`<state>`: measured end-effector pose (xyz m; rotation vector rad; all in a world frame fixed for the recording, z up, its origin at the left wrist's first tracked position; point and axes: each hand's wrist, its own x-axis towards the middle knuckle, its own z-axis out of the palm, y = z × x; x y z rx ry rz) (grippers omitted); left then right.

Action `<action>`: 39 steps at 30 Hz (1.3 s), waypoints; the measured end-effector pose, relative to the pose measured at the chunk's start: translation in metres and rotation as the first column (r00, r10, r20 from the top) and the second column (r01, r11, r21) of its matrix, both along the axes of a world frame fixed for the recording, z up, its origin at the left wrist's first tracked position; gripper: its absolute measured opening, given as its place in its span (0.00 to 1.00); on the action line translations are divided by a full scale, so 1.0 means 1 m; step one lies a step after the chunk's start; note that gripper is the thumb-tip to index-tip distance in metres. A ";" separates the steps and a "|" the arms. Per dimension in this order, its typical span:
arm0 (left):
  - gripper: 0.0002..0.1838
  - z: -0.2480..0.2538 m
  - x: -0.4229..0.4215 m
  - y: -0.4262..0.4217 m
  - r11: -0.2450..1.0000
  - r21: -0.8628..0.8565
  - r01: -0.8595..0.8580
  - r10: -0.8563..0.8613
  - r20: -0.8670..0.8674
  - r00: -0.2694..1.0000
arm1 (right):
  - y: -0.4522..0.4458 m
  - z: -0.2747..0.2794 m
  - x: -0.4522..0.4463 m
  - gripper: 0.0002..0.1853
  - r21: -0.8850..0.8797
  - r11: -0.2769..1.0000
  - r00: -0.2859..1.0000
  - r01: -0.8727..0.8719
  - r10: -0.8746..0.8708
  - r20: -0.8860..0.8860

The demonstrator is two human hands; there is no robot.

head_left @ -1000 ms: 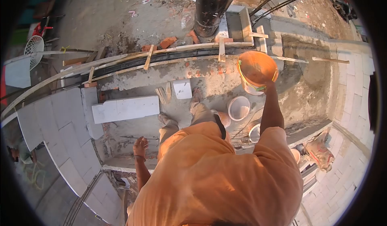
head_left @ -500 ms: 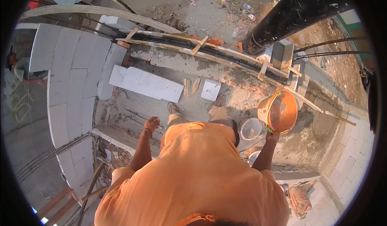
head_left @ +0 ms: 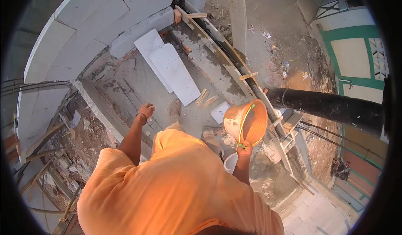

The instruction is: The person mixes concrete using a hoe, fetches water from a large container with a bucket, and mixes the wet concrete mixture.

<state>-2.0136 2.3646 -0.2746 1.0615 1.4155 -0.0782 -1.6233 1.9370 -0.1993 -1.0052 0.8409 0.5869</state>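
Observation:
My right hand [head_left: 244, 149] grips an orange bucket [head_left: 237, 118] at its lower rim, where the green-yellow handle [head_left: 241, 139] meets the fingers. The bucket is tilted, its mouth facing right, and its outside is smeared with grey. Nothing shows in my left hand [head_left: 146, 110], which hangs away from my body with fingers loosely bent and the thumb apart; a dark band circles its wrist. Partly hidden behind my right forearm, a white bucket [head_left: 230, 163] stands on the floor.
Two large white blocks or slabs [head_left: 175, 76] lie overlapping ahead, near wood pieces [head_left: 202, 97] and a smaller white block [head_left: 220, 112]. Timber formwork with rebar [head_left: 228, 46] runs along the right. A black pipe [head_left: 326, 105] crosses beyond it. A white block wall [head_left: 92, 21] rises left.
My view has turned to the right, so the wall, slabs and formwork appear rotated. The orange bucket stays in my right hand, now nearer my body's midline. My left hand remains without anything in it.

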 end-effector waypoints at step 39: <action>0.13 -0.036 -0.088 -0.100 0.910 -0.103 -0.401 0.402 -0.010 0.916 | 0.274 -0.011 -0.001 0.19 -0.042 0.912 0.909 -0.408 0.410 0.070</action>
